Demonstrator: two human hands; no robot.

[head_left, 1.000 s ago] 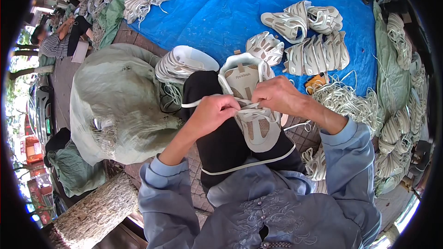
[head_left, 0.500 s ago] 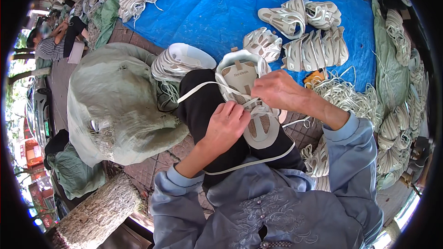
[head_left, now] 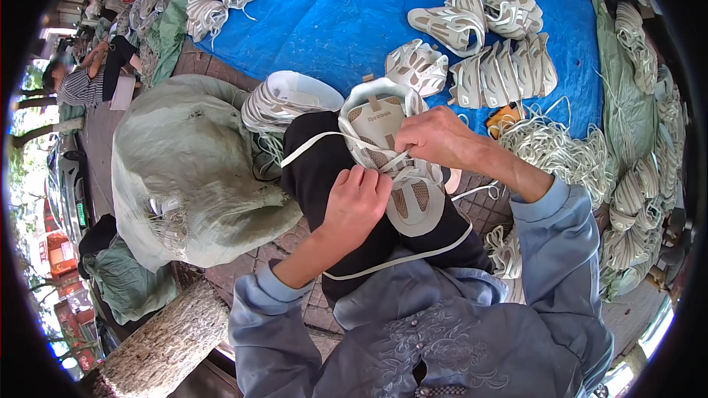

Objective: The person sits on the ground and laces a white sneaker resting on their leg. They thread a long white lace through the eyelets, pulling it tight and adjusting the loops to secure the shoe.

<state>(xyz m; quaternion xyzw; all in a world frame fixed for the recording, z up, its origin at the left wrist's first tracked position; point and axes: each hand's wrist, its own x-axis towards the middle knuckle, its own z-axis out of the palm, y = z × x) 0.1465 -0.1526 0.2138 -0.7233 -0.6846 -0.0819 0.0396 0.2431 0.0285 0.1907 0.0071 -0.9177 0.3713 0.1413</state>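
Observation:
A beige and white sneaker upper [head_left: 414,210], without a sole visible, lies across my black-trousered thighs with its toe toward me. White lace crosses its lower eyelets. Over the tongue, my right hand [head_left: 436,138] pinches a strand of the white shoelace [head_left: 313,146], whose one length loops out to the left. My left hand [head_left: 355,205] is closed at the upper's left edge, its fingertips pressed together near the eyelets; what they grip is hidden. Another stretch of lace curves across my lap below the toe.
A blue tarp [head_left: 332,15] ahead carries several sneaker uppers [head_left: 505,74]. Stacked uppers [head_left: 291,99] stand beside a large pale sack [head_left: 192,169] at left. Loose white laces [head_left: 557,158] are heaped at right, near an orange object [head_left: 504,119]. A stone slab [head_left: 166,335] lies lower left.
My left hand has shifted slightly left, just off the lace rows. The right hand still pinches the lace over the tongue. The whole view has moved a little.

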